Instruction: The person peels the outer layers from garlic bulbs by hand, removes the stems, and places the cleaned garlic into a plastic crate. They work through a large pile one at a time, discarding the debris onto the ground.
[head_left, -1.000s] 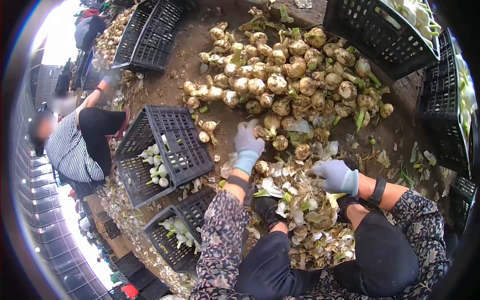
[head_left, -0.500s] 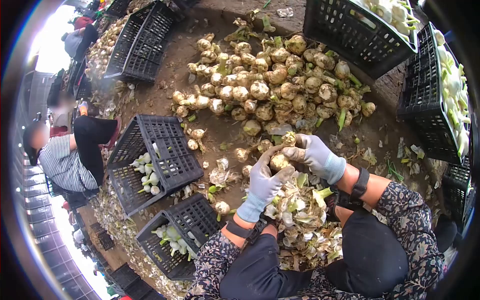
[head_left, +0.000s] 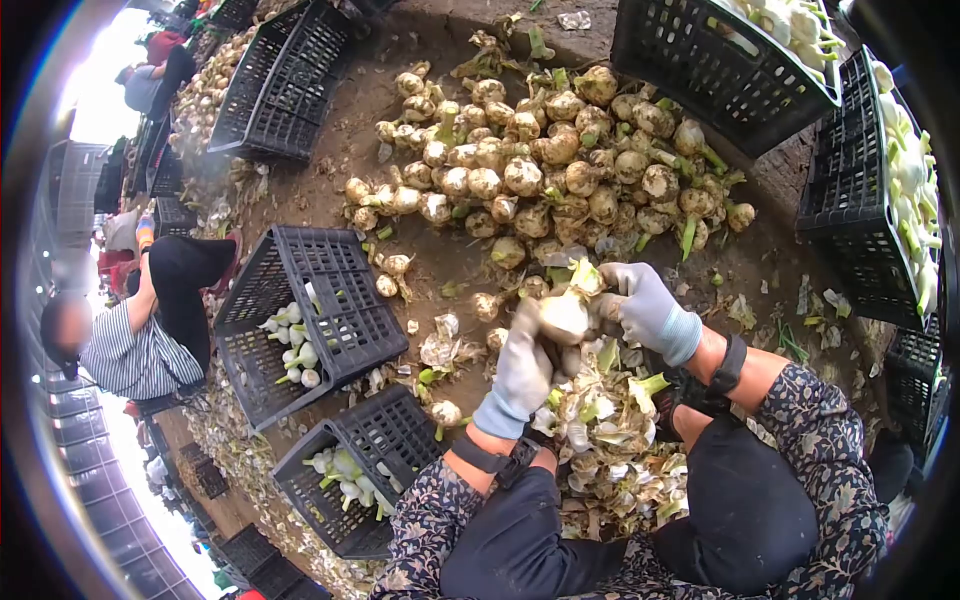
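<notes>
Head view shows a pale bulb [head_left: 563, 318] between the person's two gloved hands, above a mound of loose papery skins [head_left: 610, 460] and forward of the bent knees [head_left: 725, 490]. The hands are together on it: the left hand [head_left: 520, 370] cups it from the left and below, while the right hand [head_left: 648, 312] is curled close against its other side, near the leafy neck [head_left: 586, 277]. Motion blurs the fingers, so whether the right fingertips pinch skin or just steady the bulb, I cannot tell. What has changed on the bulb is its surface: the side facing the camera is whitish and fairly smooth, whereas the bulbs in the heap [head_left: 520, 175] ahead are brown with soil. I judge that its dirty outer layers are largely off, though ragged pieces remain about the neck and the underside is hidden. That brings its look nearer to the white bulbs [head_left: 305, 357] in the tilted crate [head_left: 345, 300] on the left, and to those filling the upright crate [head_left: 850, 215] at far right. A smaller group of white bulbs [head_left: 345, 470] lies in the lower crate [head_left: 395, 430], beside the left forearm. Farther left, a co-worker [head_left: 140, 350] in a striped top sits apart from the bulb and both hands.
</notes>
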